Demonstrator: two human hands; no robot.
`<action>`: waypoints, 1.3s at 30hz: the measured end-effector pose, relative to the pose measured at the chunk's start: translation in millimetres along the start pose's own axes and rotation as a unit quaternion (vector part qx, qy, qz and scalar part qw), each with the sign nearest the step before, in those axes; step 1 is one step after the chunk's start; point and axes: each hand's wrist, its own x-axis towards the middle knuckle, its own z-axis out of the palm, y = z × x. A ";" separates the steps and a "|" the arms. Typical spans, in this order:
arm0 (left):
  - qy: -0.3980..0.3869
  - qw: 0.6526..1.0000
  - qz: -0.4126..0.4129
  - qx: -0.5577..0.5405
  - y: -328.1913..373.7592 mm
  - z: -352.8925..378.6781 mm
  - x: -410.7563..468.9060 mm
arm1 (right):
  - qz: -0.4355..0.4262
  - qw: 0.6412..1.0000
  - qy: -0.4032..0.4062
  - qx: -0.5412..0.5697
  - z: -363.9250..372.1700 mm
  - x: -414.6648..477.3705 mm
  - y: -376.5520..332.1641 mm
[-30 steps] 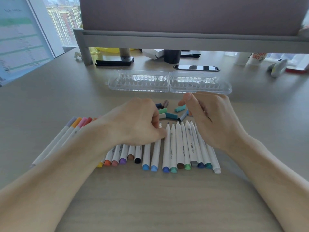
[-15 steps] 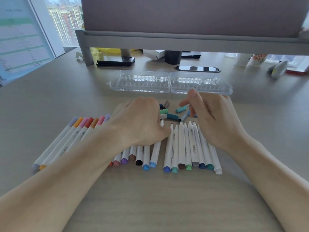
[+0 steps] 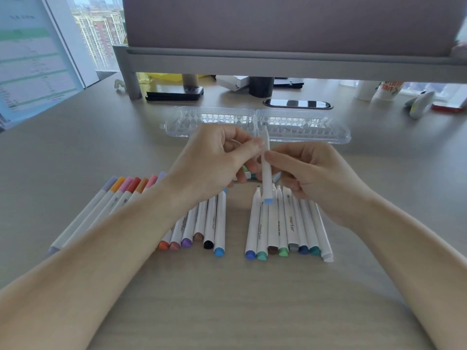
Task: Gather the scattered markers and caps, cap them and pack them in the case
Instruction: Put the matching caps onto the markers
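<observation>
I hold one white marker with a light-blue end [image 3: 266, 170] upright above the desk, its tip uncapped. My left hand [image 3: 217, 160] pinches it near the top and my right hand [image 3: 313, 173] pinches its barrel. Below lie two groups of uncapped white markers: the left group [image 3: 202, 223] and the right group [image 3: 285, 223]. Several capped markers [image 3: 121, 193] lie at the far left, partly under my left forearm. Loose caps [image 3: 249, 173] show between my hands, mostly hidden. The clear plastic case [image 3: 303, 122] lies open behind my hands.
A grey monitor riser [image 3: 278, 64] spans the back of the desk, with a black phone [image 3: 174, 93], a dark cup [image 3: 261, 87] and a black oval object [image 3: 298, 104] under and before it. A paper cup [image 3: 386, 90] stands at the back right. A screen [image 3: 30, 59] leans at the left.
Both hands rose from the rows on the desk. A light-blue-ended marker left the left group and is now held upright between both hands, leaving a gap between the two groups.
</observation>
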 end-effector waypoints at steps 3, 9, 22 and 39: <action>0.034 0.999 0.003 0.029 -7.5 -2.6 3.6 | 0.035 0.997 0.045 0.045 -6.3 2.6 -0.3; 0.099 0.985 0.014 0.140 -24.1 -17.6 12.3 | 0.057 0.990 0.123 0.029 -14.0 6.3 2.9; 0.019 0.965 0.062 0.252 -28.9 -8.3 7.4 | 0.050 0.970 0.226 0.071 -26.5 12.5 8.2; -0.194 0.885 0.037 0.422 30.4 64.8 76.5 | 0.083 0.959 0.259 0.077 -37.6 13.3 16.7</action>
